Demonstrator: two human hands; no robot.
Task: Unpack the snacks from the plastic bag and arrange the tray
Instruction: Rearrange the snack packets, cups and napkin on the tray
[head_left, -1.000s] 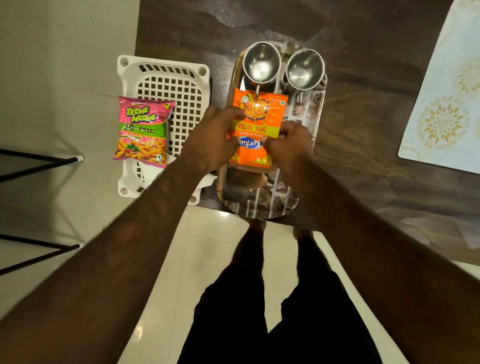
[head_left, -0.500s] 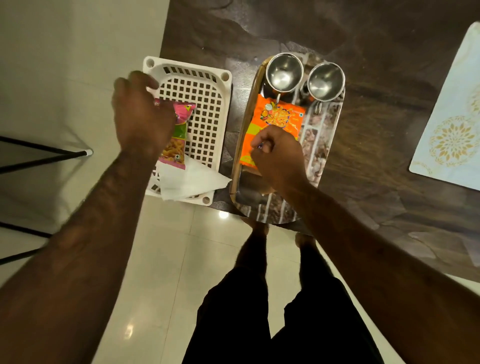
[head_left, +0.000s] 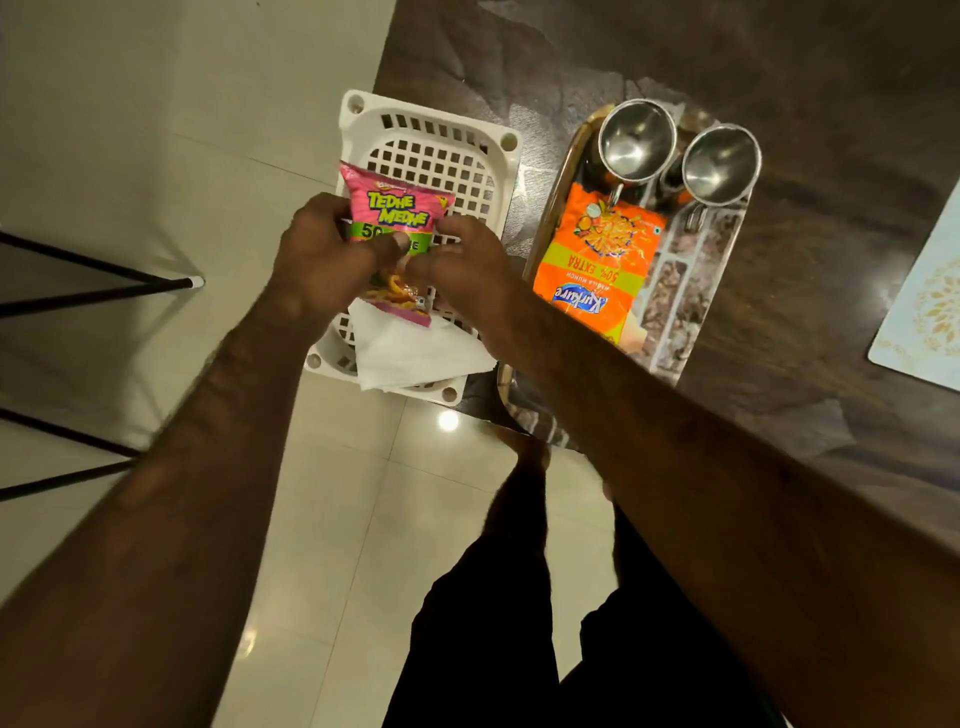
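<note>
Both hands hold the pink snack packet (head_left: 397, 213) just above the white basket (head_left: 431, 130). The left hand (head_left: 322, 260) grips the packet's left side, its thumb laid across the green band. The right hand (head_left: 467, 265) pinches the right edge with curled fingers. The packet is upright to the camera, with its printed face showing.

In the near end of the basket lies a folded white sheet (head_left: 415, 353); whether it is the plastic bag cannot be told. The basket sits at the edge of the dark bench (head_left: 779, 62), its near corner jutting out over the floor.

Just right of the basket is the tray (head_left: 696, 291), with the orange snack packet (head_left: 597, 260) lying flat on the side nearer the basket. Two steel cups (head_left: 636, 140) stand side by side at the tray's far end, open ends up. Well to the right of the basket, a pale patterned mat (head_left: 924, 317) lies on the bench.
</note>
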